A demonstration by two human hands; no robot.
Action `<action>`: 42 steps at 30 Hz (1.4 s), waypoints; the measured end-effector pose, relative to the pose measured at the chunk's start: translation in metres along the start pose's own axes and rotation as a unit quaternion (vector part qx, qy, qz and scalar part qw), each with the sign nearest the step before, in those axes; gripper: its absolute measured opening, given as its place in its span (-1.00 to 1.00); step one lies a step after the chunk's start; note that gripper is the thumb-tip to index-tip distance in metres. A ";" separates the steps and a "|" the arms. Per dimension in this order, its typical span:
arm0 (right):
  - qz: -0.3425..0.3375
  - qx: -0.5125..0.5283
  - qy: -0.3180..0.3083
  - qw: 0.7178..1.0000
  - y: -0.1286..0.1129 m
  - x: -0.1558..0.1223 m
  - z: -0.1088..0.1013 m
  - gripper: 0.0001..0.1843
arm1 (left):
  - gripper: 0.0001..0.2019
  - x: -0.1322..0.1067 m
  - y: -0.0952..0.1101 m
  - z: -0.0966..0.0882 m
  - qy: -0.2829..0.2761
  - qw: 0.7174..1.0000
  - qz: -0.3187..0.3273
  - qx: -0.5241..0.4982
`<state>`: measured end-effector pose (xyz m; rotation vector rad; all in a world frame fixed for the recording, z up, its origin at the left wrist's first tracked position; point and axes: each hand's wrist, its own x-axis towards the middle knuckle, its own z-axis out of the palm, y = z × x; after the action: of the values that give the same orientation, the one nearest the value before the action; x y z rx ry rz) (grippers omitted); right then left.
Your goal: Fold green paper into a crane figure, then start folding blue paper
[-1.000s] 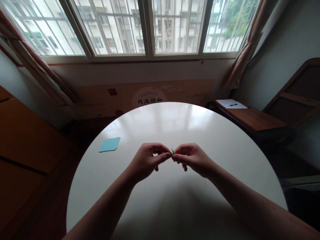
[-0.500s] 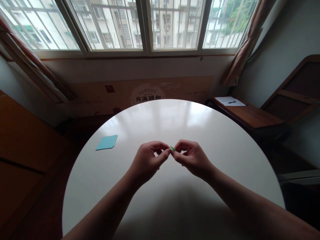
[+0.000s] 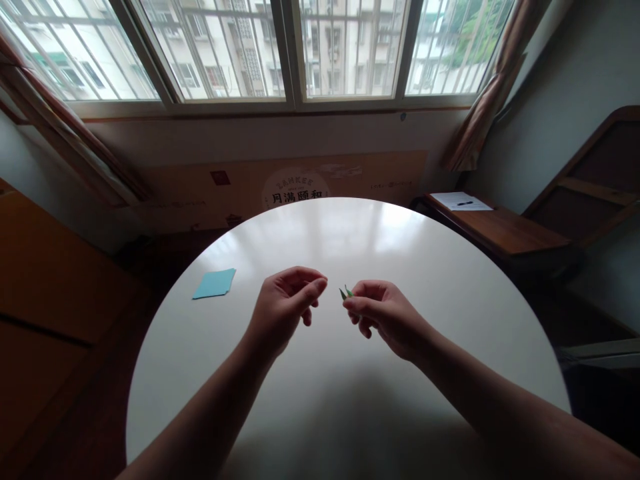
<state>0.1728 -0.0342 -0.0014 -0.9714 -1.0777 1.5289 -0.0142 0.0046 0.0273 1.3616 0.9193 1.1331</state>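
Between the thumb and fingertips of my right hand [image 3: 383,310] is a small piece of folded green paper [image 3: 349,293]. Two narrow pointed tips stick out towards the left; the rest is hidden behind the fingers. My left hand [image 3: 287,303] is held a short gap to the left of these tips, its thumb and forefinger pressed together with nothing visible in them. Both hands are above the middle of the white round table [image 3: 350,400]. Farther left on the tabletop lies a small, slightly fanned stack of light blue square paper [image 3: 214,283].
Beyond the table's right edge, a wooden side table [image 3: 530,230] carries a white sheet [image 3: 450,198] with a dark pen [image 3: 465,203] on it. A barred window [image 3: 350,53] and a printed board [image 3: 370,177] are at the far side. An orange-brown cabinet [image 3: 45,267] stands at left.
My left hand has let go of the folded green paper and drawn away to the left. My right hand keeps the piece, and more of its pointed tips now shows.
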 end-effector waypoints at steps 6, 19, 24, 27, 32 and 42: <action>0.044 0.047 -0.049 0.997 -0.002 -0.001 -0.001 -0.74 | -0.80 -0.006 0.003 0.000 -0.112 0.991 0.029 0.073; 0.075 0.049 -0.115 0.989 -0.010 -0.006 0.000 -0.74 | -0.86 -0.008 0.010 -0.004 -0.179 0.973 0.083 0.120; 0.079 0.054 -0.118 0.988 -0.011 -0.007 -0.001 -0.73 | -0.90 -0.008 0.011 -0.005 -0.197 0.969 0.088 0.118; 0.078 0.049 -0.120 0.989 -0.011 -0.007 -0.002 -0.73 | -0.91 -0.008 0.011 -0.005 -0.207 0.969 0.084 0.109; 0.077 0.040 -0.132 0.987 -0.011 -0.006 -0.003 -0.70 | -0.90 -0.008 0.011 -0.005 -0.213 0.969 0.073 0.104; 0.096 0.071 -0.165 0.979 -0.008 -0.005 -0.008 -0.71 | -0.89 -0.008 0.007 -0.002 -0.235 0.971 0.016 0.036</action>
<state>0.1839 -0.0365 0.0045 -0.7561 -1.1083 1.9481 -0.0189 -0.0029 0.0332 1.6178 0.5978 0.7534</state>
